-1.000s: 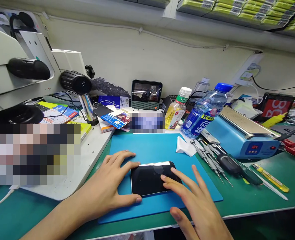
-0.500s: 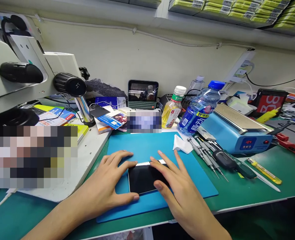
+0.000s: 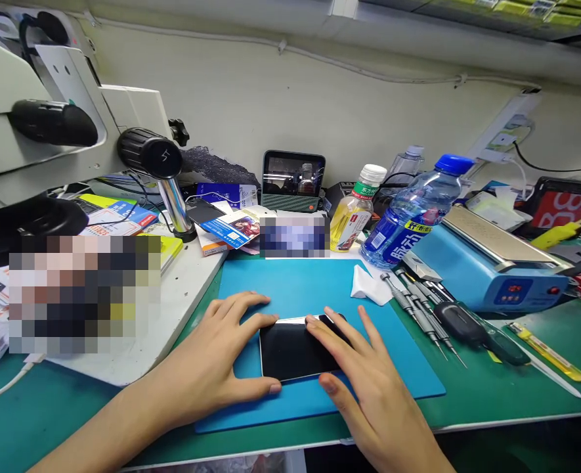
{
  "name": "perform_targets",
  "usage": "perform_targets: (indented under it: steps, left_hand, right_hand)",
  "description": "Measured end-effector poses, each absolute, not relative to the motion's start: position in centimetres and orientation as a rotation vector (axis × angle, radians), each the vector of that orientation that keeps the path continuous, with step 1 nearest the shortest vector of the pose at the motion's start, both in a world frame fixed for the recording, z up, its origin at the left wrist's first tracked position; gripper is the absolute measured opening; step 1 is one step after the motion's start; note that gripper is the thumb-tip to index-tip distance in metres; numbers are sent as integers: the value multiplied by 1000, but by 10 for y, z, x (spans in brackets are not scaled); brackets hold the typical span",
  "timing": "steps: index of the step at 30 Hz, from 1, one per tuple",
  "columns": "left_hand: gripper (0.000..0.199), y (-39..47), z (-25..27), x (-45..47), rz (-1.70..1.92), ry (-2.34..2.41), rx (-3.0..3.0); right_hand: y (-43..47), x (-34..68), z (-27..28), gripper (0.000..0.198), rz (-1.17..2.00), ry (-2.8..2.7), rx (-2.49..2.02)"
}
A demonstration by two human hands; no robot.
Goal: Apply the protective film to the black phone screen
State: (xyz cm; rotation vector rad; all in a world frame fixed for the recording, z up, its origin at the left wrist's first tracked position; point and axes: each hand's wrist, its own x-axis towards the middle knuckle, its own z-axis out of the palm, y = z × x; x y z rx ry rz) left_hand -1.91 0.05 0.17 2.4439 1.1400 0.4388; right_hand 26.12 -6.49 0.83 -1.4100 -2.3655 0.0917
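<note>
A phone point(image 3: 290, 351) with a dark screen and a pale edge lies face up, long side across, on a blue mat point(image 3: 290, 279). My left hand point(image 3: 234, 348) brackets its left end, index finger at the far edge and thumb at the near edge. Over its right part is my right hand point(image 3: 369, 374), fingers spread. The right index fingertip touches the far edge, while the thumb sits near the close edge, below the screen. The phone's right end is partly hidden under the right fingers.
Right of the mat lie several screwdrivers point(image 3: 418, 312), a yellow cutter point(image 3: 549, 351) and a blue heating plate point(image 3: 487, 263). A white cloth point(image 3: 369, 286) rests at the mat's corner. Bottles point(image 3: 411, 220) stand behind. A microscope stand point(image 3: 172, 203) occupies the left.
The view has shifted a little, so the right-hand things appear further right. My right thumb has moved off the screen toward the near edge. The left hand keeps its place on the phone.
</note>
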Motion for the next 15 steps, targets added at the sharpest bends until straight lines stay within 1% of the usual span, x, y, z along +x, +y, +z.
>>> perform_targets:
  steps: [2,5,7,9,12,15]
  left_hand:
    - [65,0,2,-19,456,1140,2458]
    - [67,-1,1,-19,480,1151,2459]
    - [67,-1,1,-19,471,1157,2449]
    - [67,-1,1,-19,459,1161,2440]
    - [67,0,2,-19,468,1162,2439]
    - [67,0,2,-19,470,1151,2450]
  right_hand:
    - [-66,261,6,55,77,-2317,-1411]
    - [-67,262,3,36,58,-2108,-1424]
    - [-68,262,3,30,53,-2075,-1421]
    - [-68,262,5,33,60,-2155,-1401]
    - [-68,262,9,46,106,-2307,-1352]
    - [-68,264,13,54,156,-2407,-1316]
